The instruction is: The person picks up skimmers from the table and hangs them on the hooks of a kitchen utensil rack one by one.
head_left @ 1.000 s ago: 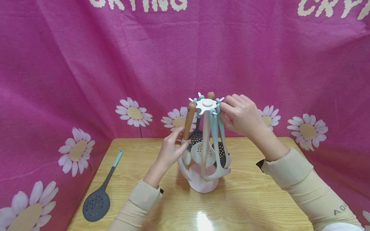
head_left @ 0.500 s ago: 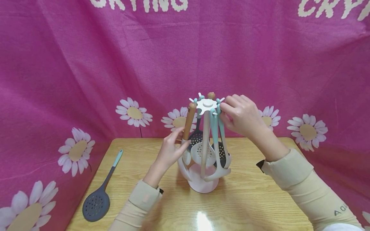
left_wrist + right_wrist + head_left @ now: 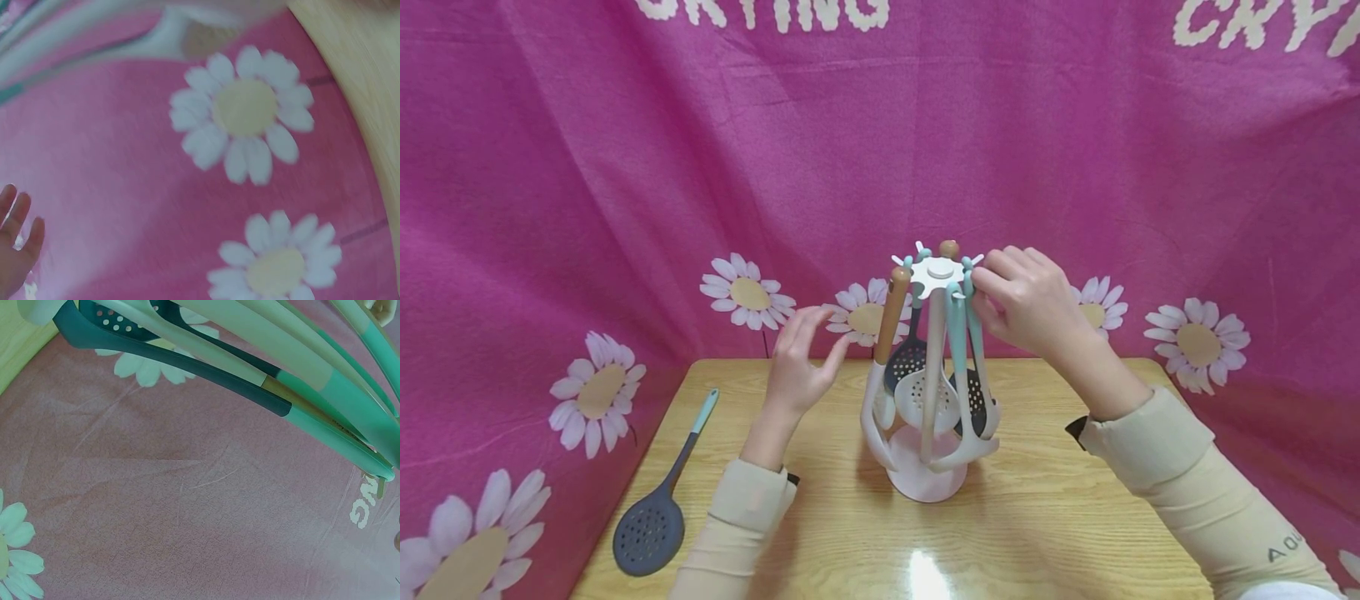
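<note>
A white utensil rack (image 3: 927, 479) on the table carries several hanging utensils. Off its left side, my left hand (image 3: 797, 362) hovers with fingers spread and nothing in it. Nearest to that hand hangs a white utensil with a brown wooden handle (image 3: 891, 321). At the rack's top right, my right hand (image 3: 1022, 296) has curled fingers and thumb pinching the rack's edge, beside the end of a teal handle (image 3: 956, 333); its fingertips are partly hidden. Dark slotted heads and a white slotted spoon (image 3: 925, 400) hang lower on the rack. The right wrist view shows dark-and-teal handles (image 3: 337, 440) close up.
A dark grey skimmer (image 3: 650, 529) with a teal handle end lies on the left of the wooden table (image 3: 1037, 517). A magenta cloth (image 3: 775, 167) with white daisies hangs behind and along the sides of the table.
My left hand has let go of the wooden-handled utensil and moved left and slightly up, away from the rack. My right hand and the rack stay where they were.
</note>
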### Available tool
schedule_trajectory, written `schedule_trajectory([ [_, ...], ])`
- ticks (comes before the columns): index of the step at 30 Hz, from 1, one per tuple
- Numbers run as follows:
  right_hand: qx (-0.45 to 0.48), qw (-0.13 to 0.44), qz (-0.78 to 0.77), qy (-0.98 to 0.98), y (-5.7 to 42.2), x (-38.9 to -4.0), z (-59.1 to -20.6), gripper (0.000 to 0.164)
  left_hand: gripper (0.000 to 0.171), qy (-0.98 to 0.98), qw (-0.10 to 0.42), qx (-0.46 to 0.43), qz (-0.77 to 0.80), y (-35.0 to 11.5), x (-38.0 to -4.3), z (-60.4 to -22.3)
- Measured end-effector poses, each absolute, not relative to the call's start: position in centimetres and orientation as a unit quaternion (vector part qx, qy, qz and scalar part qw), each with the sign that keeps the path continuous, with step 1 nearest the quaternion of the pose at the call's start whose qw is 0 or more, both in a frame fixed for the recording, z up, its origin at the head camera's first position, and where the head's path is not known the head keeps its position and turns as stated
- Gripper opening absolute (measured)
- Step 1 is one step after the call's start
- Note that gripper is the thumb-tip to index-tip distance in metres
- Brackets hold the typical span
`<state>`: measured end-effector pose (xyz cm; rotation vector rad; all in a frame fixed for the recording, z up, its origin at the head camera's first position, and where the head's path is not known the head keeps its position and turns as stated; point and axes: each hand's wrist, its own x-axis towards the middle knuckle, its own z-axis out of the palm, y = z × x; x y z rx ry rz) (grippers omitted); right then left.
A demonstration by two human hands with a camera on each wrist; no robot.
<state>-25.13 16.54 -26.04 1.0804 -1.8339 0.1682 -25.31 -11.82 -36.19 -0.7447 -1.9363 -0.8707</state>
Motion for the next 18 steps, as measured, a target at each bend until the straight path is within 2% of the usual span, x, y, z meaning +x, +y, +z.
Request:
schedule_trajectory([
  [4, 0.442, 0.484, 0.069, -0.752, 16.5, -25.1, -26.0, 0.005, 0.030, -0.797, 0.476, -0.257, -0.269, -13.8, -26.3, -36.7],
  [10, 0.439, 0.485, 0.063, -0.754, 16.4, -25.1, -26.0, 0.004, 0.025, -0.832, 0.482, -0.198, -0.192, -16.8, -27.5, -38.3],
  [14, 0.438, 0.485, 0.062, -0.754, 16.4, -25.1, -26.0, 0.003, 0.027, -0.865, 0.450, -0.152, -0.163, -18.9, -28.1, -40.1],
  [18, 0.439, 0.484, 0.062, -0.754, 16.4, -25.1, -26.0, 0.003, 0.033, -0.910, 0.373, -0.090, -0.155, -20.9, -28.3, -42.0],
])
